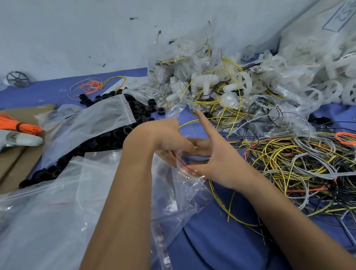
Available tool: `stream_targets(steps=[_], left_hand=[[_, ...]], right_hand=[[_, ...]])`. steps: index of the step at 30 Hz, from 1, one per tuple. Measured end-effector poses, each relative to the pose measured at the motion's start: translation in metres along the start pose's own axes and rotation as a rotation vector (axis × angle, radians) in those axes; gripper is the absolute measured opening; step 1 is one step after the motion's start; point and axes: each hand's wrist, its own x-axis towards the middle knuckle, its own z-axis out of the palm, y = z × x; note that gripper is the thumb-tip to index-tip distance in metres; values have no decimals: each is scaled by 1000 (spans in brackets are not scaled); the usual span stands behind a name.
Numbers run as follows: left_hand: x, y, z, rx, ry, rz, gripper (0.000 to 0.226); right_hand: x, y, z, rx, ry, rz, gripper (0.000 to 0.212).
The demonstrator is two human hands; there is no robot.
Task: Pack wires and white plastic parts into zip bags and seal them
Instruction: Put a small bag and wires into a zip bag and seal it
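The zip bag (pixel 181 187), thin, clear and crinkled, with a red seal line, is held above the blue bench (pixel 208 245). Its mouth is pinched by the left hand (pixel 165 143) and the right hand (pixel 213 160), whose forefinger is extended. The mouth is best parted wide before loading. Springy tangled wires (pixel 296 166) lie just right; ribbed white plastic parts (pixel 207 82) are heaped beyond.

Wires (pixel 292 166) yellow-black striped, grey, orange; plastic parts (pixel 206 83) white; table (pixel 214 245) blue.
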Motion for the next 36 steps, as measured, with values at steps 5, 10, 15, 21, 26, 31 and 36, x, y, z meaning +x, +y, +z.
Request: stream_targets(steps=[5,10,15,21,26,31,36], left_hand=[[0,-8,-13,55,107,2,8],[-11,-23,-33,-42,172,-15,16],[-10,-26,-32,-56,188,-31,26],[-1,-17,-16,-51,152,-4,32],[2,-19,-15,-113,142,19,27],[1,-22,-17,-195,93,27,18],[1,-26,-18,-218,82,44,14]], right_hand=[[1,8,3,-88,-2,3,120],[2,13,1,-216,-77,-21,117],[14,6,-2,-160,280,-71,31],[83,-6,-30,-983,390,-81,20],[121,-6,-37,-1294,235,63,28],[126,-1,-40,-1352,155,114,23],[114,-8,-45,-1296,114,100,6]])
